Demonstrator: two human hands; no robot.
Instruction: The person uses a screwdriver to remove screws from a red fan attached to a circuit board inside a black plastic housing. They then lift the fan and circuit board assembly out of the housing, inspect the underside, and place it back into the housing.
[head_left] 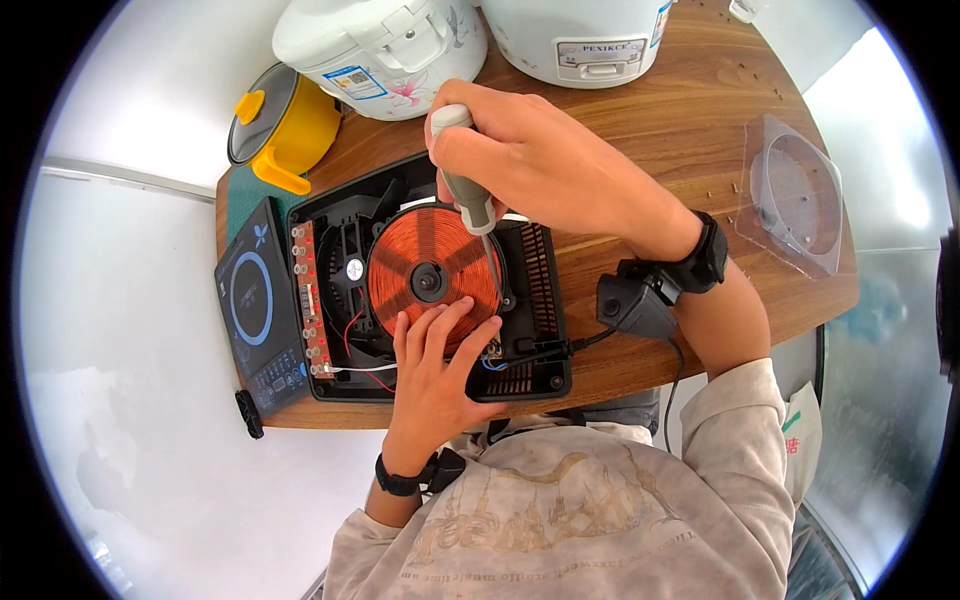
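Observation:
An opened induction cooker base (553, 345) in black plastic lies on the table, with a round copper coil (390, 262) inside it. My right hand (515, 150) is closed round the grey handle of a screwdriver (478, 207). Its shaft slants down to a screw (507, 301) at the coil's right rim. My left hand (440, 355) rests with spread fingers on the near edge of the coil. Left of the coil are a partly covered black fan (345, 245) and a red circuit board strip (308, 300). Thin red and white wires run near my left hand.
A black glass cooktop panel (262, 330) leans at the left. Behind stand a yellow pot (300, 130) and two white rice cookers (350, 40), (570, 35). A clear plastic tray (797, 195) holding small screws lies at the right; more screws are scattered on the wooden table (700, 120).

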